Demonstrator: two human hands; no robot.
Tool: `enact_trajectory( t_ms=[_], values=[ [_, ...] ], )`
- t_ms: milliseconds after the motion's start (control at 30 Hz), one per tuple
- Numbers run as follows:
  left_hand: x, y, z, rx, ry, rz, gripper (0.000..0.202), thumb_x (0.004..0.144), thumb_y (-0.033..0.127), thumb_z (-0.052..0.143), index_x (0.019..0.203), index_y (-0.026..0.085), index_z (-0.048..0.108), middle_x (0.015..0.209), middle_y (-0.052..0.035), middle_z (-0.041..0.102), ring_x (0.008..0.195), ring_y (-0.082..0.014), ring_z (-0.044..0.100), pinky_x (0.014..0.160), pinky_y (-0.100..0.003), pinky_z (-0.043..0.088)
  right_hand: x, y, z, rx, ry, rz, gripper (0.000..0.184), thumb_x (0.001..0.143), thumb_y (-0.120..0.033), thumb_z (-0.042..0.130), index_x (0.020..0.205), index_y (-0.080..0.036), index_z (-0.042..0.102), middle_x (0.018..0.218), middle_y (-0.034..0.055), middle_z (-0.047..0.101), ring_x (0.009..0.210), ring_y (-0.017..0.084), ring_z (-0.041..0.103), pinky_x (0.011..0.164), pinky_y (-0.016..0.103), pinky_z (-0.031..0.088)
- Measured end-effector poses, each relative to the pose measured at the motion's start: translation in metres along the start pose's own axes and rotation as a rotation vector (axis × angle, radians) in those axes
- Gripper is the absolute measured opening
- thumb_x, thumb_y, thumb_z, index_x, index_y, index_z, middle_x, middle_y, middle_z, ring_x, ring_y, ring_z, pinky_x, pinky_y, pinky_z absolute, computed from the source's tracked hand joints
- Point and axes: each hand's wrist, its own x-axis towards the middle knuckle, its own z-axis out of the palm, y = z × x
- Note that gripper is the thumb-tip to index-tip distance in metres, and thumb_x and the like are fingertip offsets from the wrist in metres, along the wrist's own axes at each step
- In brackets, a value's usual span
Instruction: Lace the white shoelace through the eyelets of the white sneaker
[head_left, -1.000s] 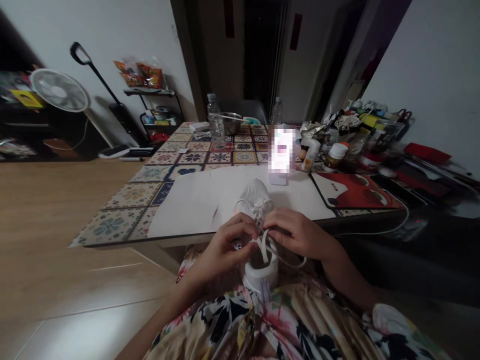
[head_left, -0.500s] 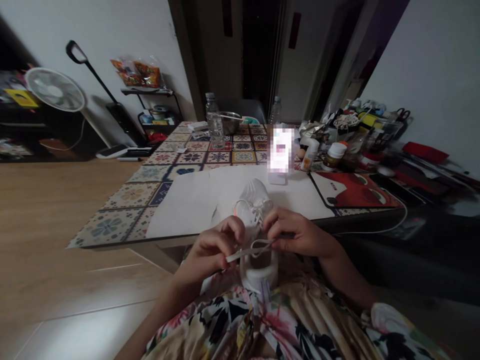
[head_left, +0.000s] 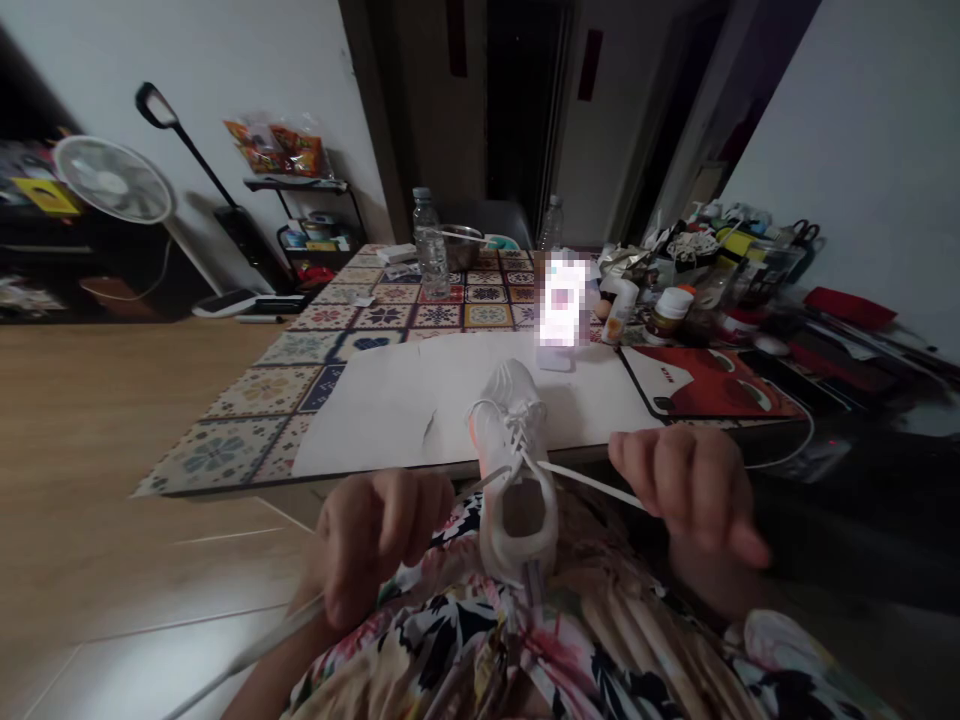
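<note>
A white sneaker (head_left: 517, 520) with an orange patch on its side rests between my lap and the table edge, its toe pointing away from me. Its white shoelace (head_left: 592, 484) stretches out to both sides from the top eyelets. My left hand (head_left: 382, 535) is closed around one lace end, and a loose tail trails down to the lower left. On the other side my right hand (head_left: 686, 490) grips the other end in curled fingers, slightly blurred. Both lace lengths look drawn out straight. A flowered garment lies under the shoe's heel.
A white sheet (head_left: 390, 410) covers the near part of the patterned table (head_left: 217, 450). A lit phone (head_left: 562, 305) stands behind the shoe. A red tablet case (head_left: 712, 380), a pill bottle (head_left: 670, 312) and clutter sit to the right. A plastic bottle (head_left: 431, 250) stands farther back.
My hands have moved apart, left hand to the left and right hand to the right. The lace loop held over the shoe opening is gone, and the laces are pulled out sideways.
</note>
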Motion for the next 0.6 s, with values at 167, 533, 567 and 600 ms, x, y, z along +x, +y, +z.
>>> enact_trajectory(
  t_ms=[167, 533, 567, 600],
  values=[
    [0.001, -0.009, 0.003, -0.097, -0.131, -0.053, 0.047, 0.092, 0.038, 0.061, 0.049, 0.018, 0.054, 0.053, 0.0021, 0.042, 0.058, -0.0112, 0.043, 0.065, -0.028, 0.036, 0.018, 0.025, -0.048, -1.020, 0.102, 0.412, 0.042, 0.096, -0.058, 0.045, 0.094, -0.024, 0.069, 0.092, 0.0051, 0.069, 0.081, 0.017, 0.065, 0.076, 0.035, 0.053],
    [-0.001, -0.013, 0.007, -0.074, -0.073, -0.051, 0.051, 0.089, 0.037, 0.064, 0.044, 0.018, 0.053, 0.046, 0.0040, 0.041, 0.051, -0.0081, 0.045, 0.058, -0.027, 0.035, 0.068, 0.105, -0.100, -1.304, 0.083, 0.650, 0.031, 0.098, -0.031, 0.054, 0.125, -0.015, 0.056, 0.124, 0.0098, 0.059, 0.105, 0.022, 0.062, 0.088, 0.044, 0.054],
    [0.000, -0.013, 0.009, -0.066, -0.051, -0.035, 0.050, 0.089, 0.035, 0.065, 0.043, 0.018, 0.053, 0.045, 0.0043, 0.041, 0.049, -0.0076, 0.044, 0.057, -0.027, 0.035, 0.069, 0.105, -0.100, -1.302, 0.082, 0.653, 0.031, 0.098, -0.031, 0.054, 0.125, -0.015, 0.056, 0.124, 0.0097, 0.060, 0.105, 0.022, 0.062, 0.088, 0.044, 0.054],
    [0.000, -0.014, 0.010, -0.062, -0.041, -0.017, 0.050, 0.088, 0.033, 0.065, 0.043, 0.018, 0.053, 0.044, 0.0045, 0.041, 0.048, -0.0074, 0.044, 0.055, -0.027, 0.034, 0.071, 0.103, -0.099, -1.297, 0.082, 0.652, 0.031, 0.098, -0.032, 0.055, 0.124, -0.015, 0.056, 0.124, 0.0095, 0.060, 0.105, 0.022, 0.062, 0.088, 0.044, 0.054]
  ],
)
